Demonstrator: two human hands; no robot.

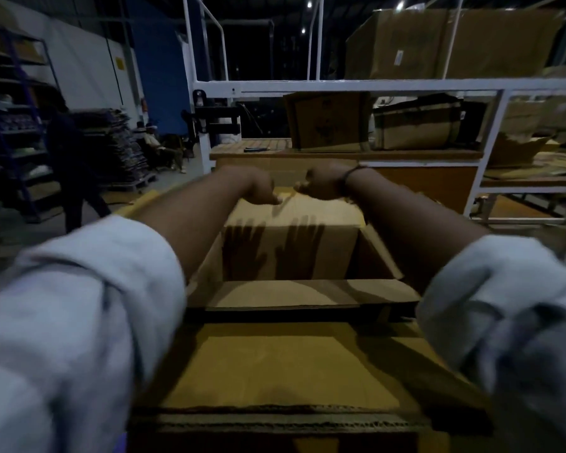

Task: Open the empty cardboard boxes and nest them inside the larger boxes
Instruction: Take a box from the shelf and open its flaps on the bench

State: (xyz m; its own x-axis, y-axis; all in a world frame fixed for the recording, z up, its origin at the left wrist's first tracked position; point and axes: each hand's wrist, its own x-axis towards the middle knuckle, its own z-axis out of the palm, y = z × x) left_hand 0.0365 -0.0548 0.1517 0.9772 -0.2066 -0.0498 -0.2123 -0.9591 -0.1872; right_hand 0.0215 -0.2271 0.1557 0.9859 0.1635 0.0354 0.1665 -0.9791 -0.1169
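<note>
A smaller closed cardboard box [307, 220] sits inside a larger open box [378, 256] in front of me. The larger box's near flaps [275, 364] are folded out toward me. My left hand [260, 188] and my right hand [321, 186] rest close together on the far top of the smaller box, wrists bent down. From here the fingers are mostly hidden, but their shadows on the smaller box's front face show spread, straight fingers. A dark band circles my right wrist.
A white metal rack [340, 85] stands just behind the boxes, with cardboard boxes [327, 122] on its wooden shelf and a big carton [438, 44] on top. At the left a person [69, 165] walks past stacked flattened cardboard [121, 142] and blue shelving [10, 125].
</note>
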